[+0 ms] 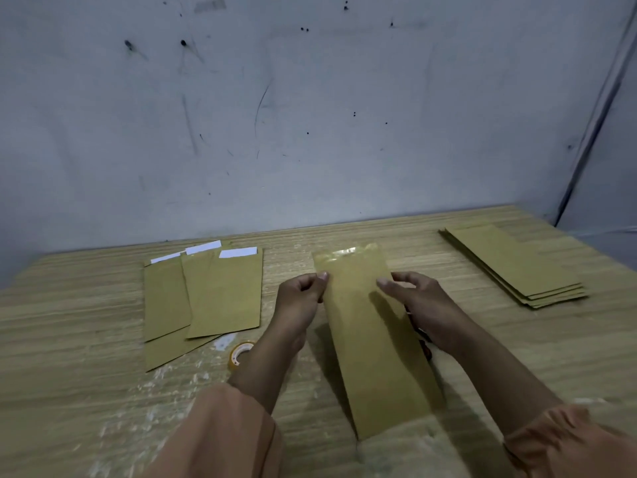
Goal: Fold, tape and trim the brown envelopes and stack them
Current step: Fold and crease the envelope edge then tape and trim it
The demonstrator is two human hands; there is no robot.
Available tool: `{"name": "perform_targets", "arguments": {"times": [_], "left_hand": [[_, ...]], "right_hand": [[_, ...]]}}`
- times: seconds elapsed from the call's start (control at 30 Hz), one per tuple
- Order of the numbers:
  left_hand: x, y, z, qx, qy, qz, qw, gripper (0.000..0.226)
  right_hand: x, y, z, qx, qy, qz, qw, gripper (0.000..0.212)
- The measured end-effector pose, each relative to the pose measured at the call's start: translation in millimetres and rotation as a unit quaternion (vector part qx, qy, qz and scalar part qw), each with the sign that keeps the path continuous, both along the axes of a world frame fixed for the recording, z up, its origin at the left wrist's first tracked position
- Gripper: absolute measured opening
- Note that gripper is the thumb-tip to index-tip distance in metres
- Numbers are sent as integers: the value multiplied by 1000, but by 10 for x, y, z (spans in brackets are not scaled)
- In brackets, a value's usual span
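Observation:
A long brown envelope [372, 343] is held above the wooden table, its far end folded over and covered with shiny clear tape. My left hand [301, 298] pinches its left edge near the top. My right hand [418, 305] pinches its right edge at about the same height. To the left lie several open brown envelopes [210, 294] with white strips showing at their far ends. A neat stack of brown envelopes [513, 263] lies at the back right. A roll of clear tape [239, 353] sits by my left wrist.
The wooden table [69, 339] runs up to a scuffed grey wall [310, 115] behind. Something small and reddish [426, 350] shows under my right wrist; I cannot make out what it is.

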State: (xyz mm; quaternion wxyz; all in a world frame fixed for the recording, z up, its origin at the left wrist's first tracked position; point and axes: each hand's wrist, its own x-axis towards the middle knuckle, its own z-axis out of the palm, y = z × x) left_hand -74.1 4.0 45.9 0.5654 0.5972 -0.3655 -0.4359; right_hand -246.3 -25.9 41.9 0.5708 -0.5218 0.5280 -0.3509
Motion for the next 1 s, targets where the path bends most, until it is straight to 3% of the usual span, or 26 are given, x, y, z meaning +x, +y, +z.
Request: {"name": "perform_targets", "arguments": {"times": [0.1, 0.2, 0.3, 0.4, 0.77, 1.0], "left_hand": [[-45, -83, 39, -2, 10, 30, 999, 14], [-175, -119, 73, 15, 29, 3, 999, 14], [-402, -169, 47, 38, 14, -55, 998, 47], [-691, -287, -23, 39, 6, -87, 995, 54], [-1708, -1191, -199, -1, -107, -97, 990, 14], [-2146, -1719, -375, 18, -167, -114, 979, 12]], "right_hand": [[-128, 9, -33, 10, 23, 17, 1000, 45], [-283, -47, -11, -33, 38, -34, 998, 37], [-465, -172, 10, -66, 40, -79, 994, 33], [-653, -316, 17, -87, 74, -114, 987, 36], [-1514, -1029, 37, -133, 261, -189, 937, 44], [-1866, -1468, -100, -145, 323, -212, 911, 44]]}}
